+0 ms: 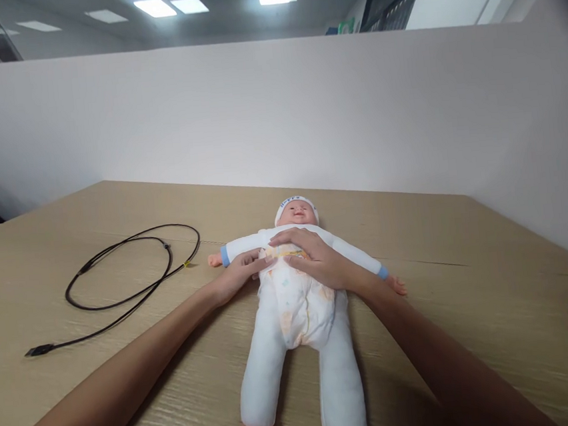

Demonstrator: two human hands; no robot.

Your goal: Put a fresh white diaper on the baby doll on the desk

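Observation:
A baby doll (256, 370) in a white suit with blue cuffs lies on its back, head away from me and arms spread. A white diaper (295, 305) with pale orange prints is around its hips, with a yellow-orange line across the waist. At the waist's left side, my left hand (240, 277) has its thumb on the diaper and its fingers curled at the edge, gripping it. My right hand (319, 260) rests over the right side of the waist, fingers stretched across the doll's belly and thumb apart. Its palm hides part of the diaper.
On the wooden table (425, 320) a looped black cable (122, 303) with a connector end lies to the left. A white partition (255, 122) rises behind the table and along its right side.

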